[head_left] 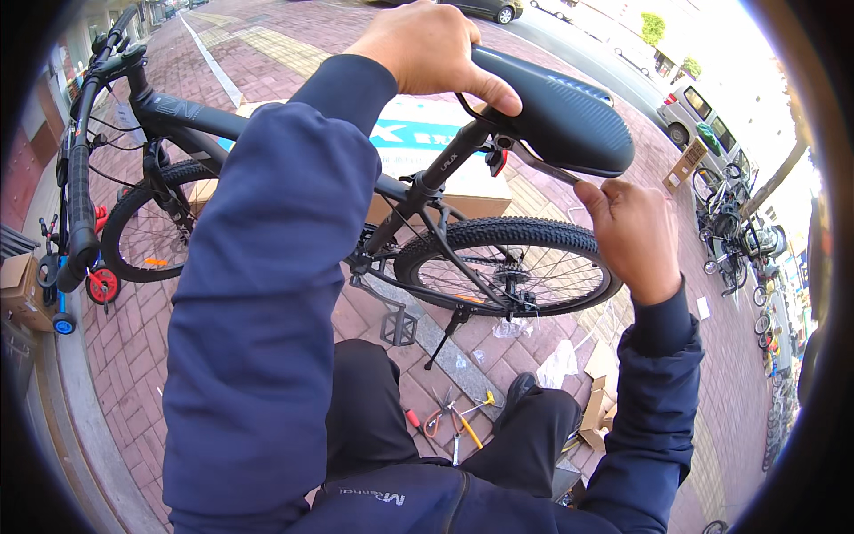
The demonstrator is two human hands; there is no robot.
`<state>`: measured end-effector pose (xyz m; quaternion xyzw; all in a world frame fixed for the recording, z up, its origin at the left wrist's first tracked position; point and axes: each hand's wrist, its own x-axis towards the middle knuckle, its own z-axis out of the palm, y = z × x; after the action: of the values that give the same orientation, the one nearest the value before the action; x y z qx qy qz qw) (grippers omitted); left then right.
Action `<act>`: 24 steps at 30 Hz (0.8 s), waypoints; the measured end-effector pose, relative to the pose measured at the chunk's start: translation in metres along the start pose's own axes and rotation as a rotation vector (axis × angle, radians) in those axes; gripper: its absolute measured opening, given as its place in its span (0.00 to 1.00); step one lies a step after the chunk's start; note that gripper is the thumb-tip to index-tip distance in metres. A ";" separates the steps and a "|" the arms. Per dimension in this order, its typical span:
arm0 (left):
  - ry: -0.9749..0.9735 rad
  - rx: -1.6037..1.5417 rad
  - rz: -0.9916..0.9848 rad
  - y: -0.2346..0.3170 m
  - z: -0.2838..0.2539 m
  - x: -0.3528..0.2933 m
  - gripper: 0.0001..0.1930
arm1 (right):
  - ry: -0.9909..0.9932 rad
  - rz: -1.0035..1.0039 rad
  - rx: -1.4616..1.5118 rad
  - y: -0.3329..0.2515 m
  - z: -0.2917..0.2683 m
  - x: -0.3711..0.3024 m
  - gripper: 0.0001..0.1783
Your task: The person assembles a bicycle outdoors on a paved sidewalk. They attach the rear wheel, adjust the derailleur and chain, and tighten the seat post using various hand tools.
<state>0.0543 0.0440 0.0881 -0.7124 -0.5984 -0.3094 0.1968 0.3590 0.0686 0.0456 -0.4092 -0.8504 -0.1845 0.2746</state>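
A black bicycle saddle (569, 111) sits on the seat post (452, 160) of a dark mountain bike, which stands upright on its kickstand (447, 338). My left hand (429, 49) is closed round the front end of the saddle, thumb pressed along its side. Below the saddle, my right hand (633, 233) grips the end of a slim metal wrench (547, 169). The wrench's other end reaches the clamp under the saddle, where its exact seat is hard to see. A small red reflector (497, 161) hangs by the clamp. The knobby rear wheel (511, 267) is beneath my hands.
Pliers (433, 422), a yellow-handled hammer (479, 403) and other tools lie on the brick paving between my legs. A large carton (418, 133) is behind the bike. Torn cardboard (598, 405) and plastic wrap (558, 365) lie near my foot. Parked bikes (734, 222) line the right.
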 end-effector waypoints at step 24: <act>0.019 0.136 -0.084 0.006 0.006 0.002 0.47 | 0.008 0.260 1.791 -0.132 0.214 -0.066 0.33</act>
<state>0.0617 0.0478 0.0853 -0.6687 -0.6455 -0.2826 0.2371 0.2203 0.0660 -0.1738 -0.1346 -0.6217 0.5774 0.5118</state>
